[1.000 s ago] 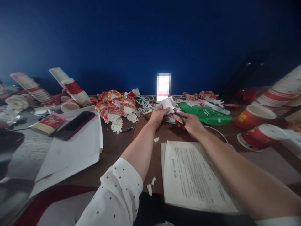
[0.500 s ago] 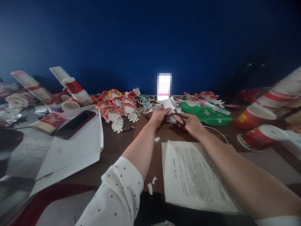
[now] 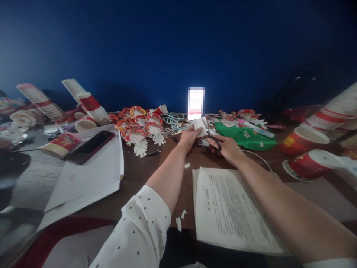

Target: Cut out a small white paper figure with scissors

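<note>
My left hand (image 3: 189,137) pinches a small white piece of paper (image 3: 200,126) at the middle of the table, in front of a lit phone screen (image 3: 196,103). Dark-handled scissors (image 3: 214,141) are gripped in my right hand (image 3: 225,148), their blades at the right edge of the paper. The blade tips are partly hidden by the paper. Small white paper scraps (image 3: 187,165) lie on the brown table below my hands. Just right of my right hand is a green sheet (image 3: 245,137) with bits of paper on it.
An open book (image 3: 225,208) lies near the front edge. Red-and-white cut paper pieces (image 3: 139,124) are heaped behind left, by coiled pale cable (image 3: 174,121). At left, a dark phone (image 3: 90,147) rests on a white folder (image 3: 92,178). Paper cups (image 3: 306,139) stand and lie at right.
The whole view has shifted slightly. My hands keep the paper and scissors in nearly the same place, with the scissors a little differently angled against the paper.
</note>
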{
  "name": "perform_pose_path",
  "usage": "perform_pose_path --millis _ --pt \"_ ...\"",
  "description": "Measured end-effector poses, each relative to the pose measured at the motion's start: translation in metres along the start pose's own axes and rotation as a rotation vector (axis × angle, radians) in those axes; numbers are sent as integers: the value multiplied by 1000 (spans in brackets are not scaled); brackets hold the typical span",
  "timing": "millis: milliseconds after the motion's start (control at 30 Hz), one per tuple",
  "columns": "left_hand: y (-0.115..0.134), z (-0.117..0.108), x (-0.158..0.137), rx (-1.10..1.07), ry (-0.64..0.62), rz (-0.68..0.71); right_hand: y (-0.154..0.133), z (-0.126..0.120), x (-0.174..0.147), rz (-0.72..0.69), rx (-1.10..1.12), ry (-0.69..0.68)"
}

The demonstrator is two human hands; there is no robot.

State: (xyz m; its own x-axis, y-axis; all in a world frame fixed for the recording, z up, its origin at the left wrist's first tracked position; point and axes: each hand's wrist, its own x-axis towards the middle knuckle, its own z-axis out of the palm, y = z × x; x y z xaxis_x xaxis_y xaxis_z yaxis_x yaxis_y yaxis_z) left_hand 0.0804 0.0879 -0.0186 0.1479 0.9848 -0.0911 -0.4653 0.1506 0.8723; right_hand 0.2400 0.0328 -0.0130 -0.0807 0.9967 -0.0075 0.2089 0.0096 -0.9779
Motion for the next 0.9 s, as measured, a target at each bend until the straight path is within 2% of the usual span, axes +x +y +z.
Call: perform_pose_path --millis 233,600,900 --pt "-1 -1 0 19 -32 8 3 0 3 50 180 -20" --pt "-1 0 -1 55 -24 5 -4 3 -1 43 106 38" --pt "0 1 -1 44 -22 -2 2 2 2 16 70 37"
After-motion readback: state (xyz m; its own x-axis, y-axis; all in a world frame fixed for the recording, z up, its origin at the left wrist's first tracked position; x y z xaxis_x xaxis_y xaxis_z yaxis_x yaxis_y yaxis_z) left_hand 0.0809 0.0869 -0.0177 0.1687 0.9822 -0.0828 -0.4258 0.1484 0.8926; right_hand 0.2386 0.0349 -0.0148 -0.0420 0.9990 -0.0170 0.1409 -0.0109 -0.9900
